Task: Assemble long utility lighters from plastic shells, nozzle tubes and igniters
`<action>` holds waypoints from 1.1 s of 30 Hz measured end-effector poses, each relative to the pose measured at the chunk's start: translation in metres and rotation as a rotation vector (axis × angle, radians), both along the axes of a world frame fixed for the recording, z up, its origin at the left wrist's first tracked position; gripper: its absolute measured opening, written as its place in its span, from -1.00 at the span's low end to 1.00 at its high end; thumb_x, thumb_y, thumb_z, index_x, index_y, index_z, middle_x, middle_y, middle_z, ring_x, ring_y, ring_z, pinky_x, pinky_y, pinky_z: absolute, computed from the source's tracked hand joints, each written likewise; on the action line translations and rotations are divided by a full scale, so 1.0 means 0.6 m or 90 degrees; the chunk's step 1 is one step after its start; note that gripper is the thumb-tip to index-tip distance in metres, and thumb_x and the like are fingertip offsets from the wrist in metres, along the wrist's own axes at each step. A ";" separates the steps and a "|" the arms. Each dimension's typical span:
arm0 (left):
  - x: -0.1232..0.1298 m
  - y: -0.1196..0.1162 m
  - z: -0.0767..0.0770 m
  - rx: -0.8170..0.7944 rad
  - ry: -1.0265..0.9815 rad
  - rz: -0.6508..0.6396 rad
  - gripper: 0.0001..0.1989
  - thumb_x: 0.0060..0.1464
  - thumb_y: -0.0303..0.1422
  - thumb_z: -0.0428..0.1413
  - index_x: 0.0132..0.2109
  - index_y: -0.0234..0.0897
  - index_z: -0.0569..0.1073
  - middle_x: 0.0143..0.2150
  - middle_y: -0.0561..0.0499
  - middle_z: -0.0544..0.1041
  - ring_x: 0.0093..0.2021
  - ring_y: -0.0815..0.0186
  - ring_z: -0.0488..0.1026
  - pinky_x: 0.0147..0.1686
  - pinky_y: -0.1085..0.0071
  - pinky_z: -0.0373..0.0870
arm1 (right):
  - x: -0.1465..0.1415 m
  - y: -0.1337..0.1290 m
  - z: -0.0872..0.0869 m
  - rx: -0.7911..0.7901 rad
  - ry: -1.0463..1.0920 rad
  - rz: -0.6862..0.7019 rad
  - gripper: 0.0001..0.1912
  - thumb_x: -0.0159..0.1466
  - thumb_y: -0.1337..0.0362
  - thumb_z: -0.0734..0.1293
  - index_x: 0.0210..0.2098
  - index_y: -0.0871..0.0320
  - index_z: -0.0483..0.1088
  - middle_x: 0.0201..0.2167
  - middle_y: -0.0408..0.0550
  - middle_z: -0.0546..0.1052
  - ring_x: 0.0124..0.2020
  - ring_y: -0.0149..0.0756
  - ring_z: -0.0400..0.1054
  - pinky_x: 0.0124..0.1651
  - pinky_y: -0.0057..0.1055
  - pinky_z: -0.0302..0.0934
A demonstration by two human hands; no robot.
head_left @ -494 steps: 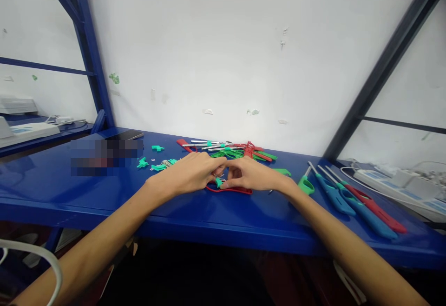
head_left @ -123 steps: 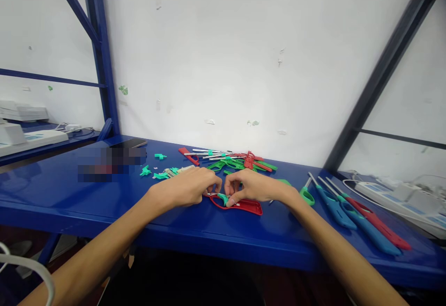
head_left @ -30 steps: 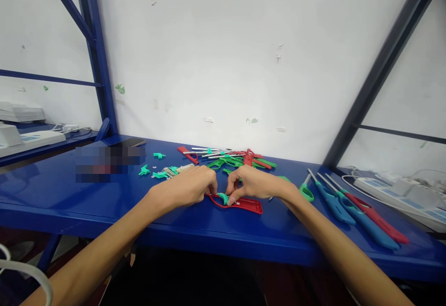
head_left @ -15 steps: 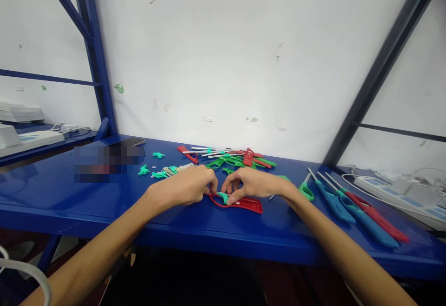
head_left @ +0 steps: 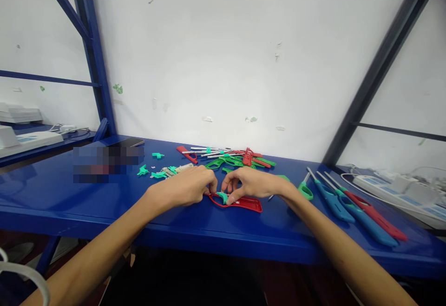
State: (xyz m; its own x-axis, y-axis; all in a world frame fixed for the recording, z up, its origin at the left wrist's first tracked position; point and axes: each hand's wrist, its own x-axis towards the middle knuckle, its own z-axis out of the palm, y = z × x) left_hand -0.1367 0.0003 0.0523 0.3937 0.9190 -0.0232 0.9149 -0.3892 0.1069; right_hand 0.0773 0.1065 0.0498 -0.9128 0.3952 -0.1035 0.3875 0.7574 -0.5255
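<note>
A red lighter shell half (head_left: 249, 204) lies on the blue table, hollow side up, its wide handle toward the right. My left hand (head_left: 190, 185) is closed in a pinch at the shell's narrow left end; its fingertips are partly hidden. Thumb and fingers of my right hand (head_left: 252, 182) close on a teal trigger (head_left: 222, 197) that sits in the shell beside the loop opening. Left of my left hand are several loose teal triggers (head_left: 158, 175) and a small heap of clear and metallic inner parts (head_left: 170, 171).
Behind my hands is a pile of green and red shell halves (head_left: 230, 161) with metal rods (head_left: 209, 149). Whole lighters (head_left: 336, 203) in blue, red and green line the right side. A phone (head_left: 134, 142) lies at the back left. A white wall (head_left: 223, 64) rises behind the table.
The camera view has shifted very slightly. Both hands keep the same grip on the shell and trigger, with no clear movement of parts.
</note>
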 end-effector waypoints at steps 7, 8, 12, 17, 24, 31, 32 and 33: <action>0.000 0.001 -0.001 -0.004 0.001 -0.009 -0.80 0.36 -0.26 0.19 -0.05 -0.33 0.54 -0.09 -0.04 0.60 -0.10 0.23 0.58 -0.05 0.17 0.57 | 0.002 -0.001 0.003 0.003 -0.010 0.007 -0.59 0.20 0.03 0.58 -0.12 0.17 0.54 -0.21 -0.08 0.60 -0.23 -0.24 0.46 -0.16 -0.29 0.31; 0.000 0.001 -0.001 -0.002 0.000 -0.009 -0.80 0.36 -0.26 0.18 -0.05 -0.32 0.54 -0.10 -0.04 0.60 -0.10 0.24 0.58 -0.05 0.18 0.57 | 0.003 -0.001 0.004 0.002 -0.014 0.008 -0.59 0.20 0.03 0.58 -0.12 0.17 0.54 -0.21 -0.08 0.60 -0.23 -0.24 0.46 -0.16 -0.29 0.31; 0.003 -0.002 0.000 -0.001 -0.001 -0.009 -0.80 0.36 -0.26 0.18 -0.05 -0.32 0.55 -0.11 -0.03 0.60 -0.10 0.24 0.57 -0.05 0.17 0.57 | 0.004 0.000 0.008 -0.004 -0.032 0.012 -0.59 0.21 0.03 0.57 -0.11 0.17 0.54 -0.24 -0.09 0.59 -0.26 -0.26 0.45 -0.19 -0.31 0.30; 0.003 -0.001 0.000 -0.004 0.003 -0.006 -0.81 0.36 -0.27 0.18 -0.04 -0.32 0.54 -0.09 -0.04 0.60 -0.09 0.23 0.58 -0.04 0.17 0.58 | 0.001 -0.005 0.009 -0.017 -0.040 0.026 -0.67 0.27 0.06 0.53 -0.15 0.18 0.52 -0.30 -0.14 0.56 -0.31 -0.29 0.43 -0.22 -0.32 0.30; -0.001 0.004 -0.003 -0.002 0.005 -0.009 -0.81 0.36 -0.27 0.19 -0.04 -0.32 0.54 -0.07 -0.05 0.60 -0.06 0.22 0.58 -0.02 0.15 0.57 | 0.001 -0.008 0.008 0.009 -0.016 0.002 -0.65 0.25 0.06 0.54 -0.14 0.18 0.50 -0.27 -0.13 0.54 -0.30 -0.29 0.40 -0.21 -0.32 0.29; 0.006 -0.004 0.001 0.013 0.028 -0.004 -0.81 0.36 -0.27 0.18 -0.03 -0.31 0.55 -0.08 -0.04 0.60 -0.05 0.21 0.57 -0.01 0.14 0.56 | 0.000 -0.006 0.010 0.011 -0.049 -0.009 -0.61 0.29 0.03 0.51 -0.05 0.18 0.52 -0.21 -0.09 0.57 -0.27 -0.27 0.46 -0.16 -0.26 0.37; 0.007 -0.006 0.002 0.015 0.029 -0.003 -0.81 0.37 -0.27 0.18 -0.03 -0.31 0.55 -0.08 -0.04 0.60 -0.05 0.21 0.57 -0.01 0.14 0.56 | 0.000 -0.006 0.009 0.013 -0.050 -0.008 -0.61 0.29 0.04 0.51 -0.04 0.18 0.51 -0.21 -0.08 0.57 -0.26 -0.27 0.46 -0.15 -0.25 0.38; 0.008 -0.007 0.003 0.016 0.030 -0.001 -0.81 0.37 -0.28 0.18 -0.03 -0.31 0.55 -0.08 -0.04 0.60 -0.06 0.21 0.57 -0.01 0.14 0.57 | 0.000 -0.005 0.009 0.016 -0.049 -0.008 -0.60 0.29 0.04 0.51 -0.03 0.18 0.51 -0.20 -0.08 0.57 -0.25 -0.26 0.47 -0.14 -0.24 0.38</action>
State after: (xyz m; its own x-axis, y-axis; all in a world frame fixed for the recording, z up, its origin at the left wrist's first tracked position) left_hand -0.1317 -0.0038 0.0540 0.3939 0.9190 -0.0184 0.9182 -0.3925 0.0532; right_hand 0.0774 0.1034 0.0549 -0.8974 0.4100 -0.1628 0.4355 0.7647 -0.4749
